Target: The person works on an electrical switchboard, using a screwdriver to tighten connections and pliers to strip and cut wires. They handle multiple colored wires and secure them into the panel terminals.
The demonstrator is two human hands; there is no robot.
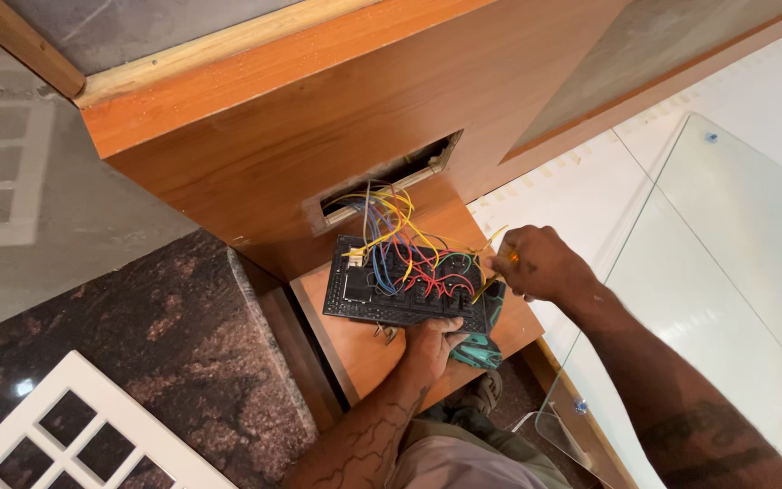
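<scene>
A black switch plate (382, 303) hangs out of a rectangular wall opening (391, 181), its back side up with many yellow, blue and red wires (400, 244) running into the opening. My left hand (432, 340) supports the plate's lower edge from beneath. My right hand (536, 264) is at the plate's right end, pinching a yellow wire (486, 276) together with what looks like an orange-handled tool; the tool is mostly hidden by the fingers. A teal and black tool (481, 344) lies under the plate by my left hand.
The wooden wall panel (255, 145) surrounds the opening, with a small wooden ledge (364, 353) below. A dark granite surface (165, 353) lies left, a white lattice frame (74, 435) at lower left. A glass tabletop (717, 281) stands to the right.
</scene>
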